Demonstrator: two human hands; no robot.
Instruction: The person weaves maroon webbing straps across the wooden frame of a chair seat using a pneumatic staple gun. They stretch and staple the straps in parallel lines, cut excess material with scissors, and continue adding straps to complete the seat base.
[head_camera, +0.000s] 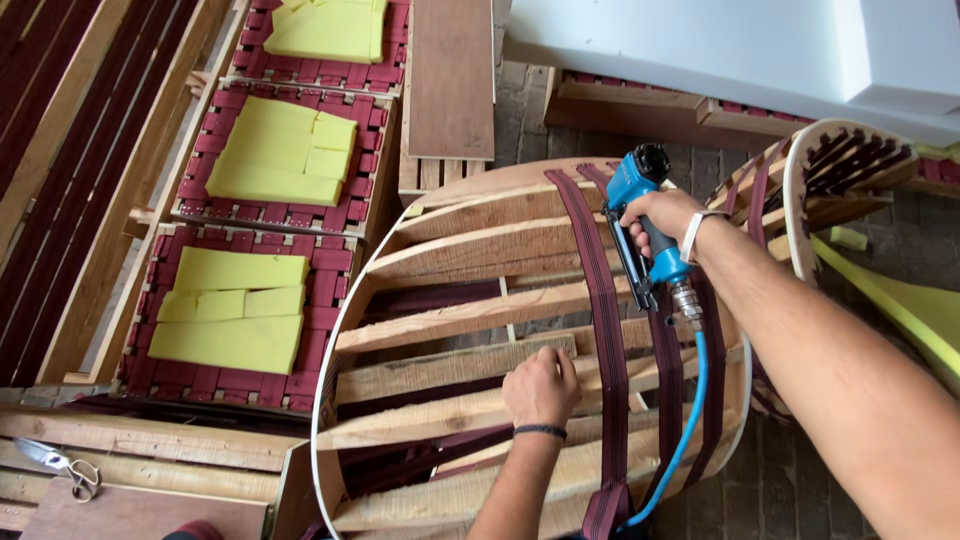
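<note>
**Stapler on the webbing of a curved wooden frame**

The person's right hand (655, 215) is wrapped tight around the grip of a blue pneumatic staple gun (640, 215), whose black nose points down against the slats at the upper part of a curved frame of pale wooden slats (470, 320). A bright blue air hose (690, 420) runs from the base of the gun's handle down across the frame to its lower edge. A white band sits on the right wrist.

The left hand (542, 385) rests knuckles-up on a middle slat, fingers curled and pressed to the wood, just left of a dark maroon webbing strap (605, 340) that runs lengthwise over the slats. It holds nothing that can be made out. A dark band circles the left wrist. The two hands are apart, the gun above and to the right of the left hand. More maroon straps lie parallel under the hose.

To the left, three wooden seat frames woven with maroon webbing (330, 265) carry yellow-green foam blocks (235, 310). Metal scissors (60, 465) lie on planks at the lower left. A big white foam slab (700, 45) fills the upper right, and a second curved frame (840, 170) stands beyond the right arm.
</note>
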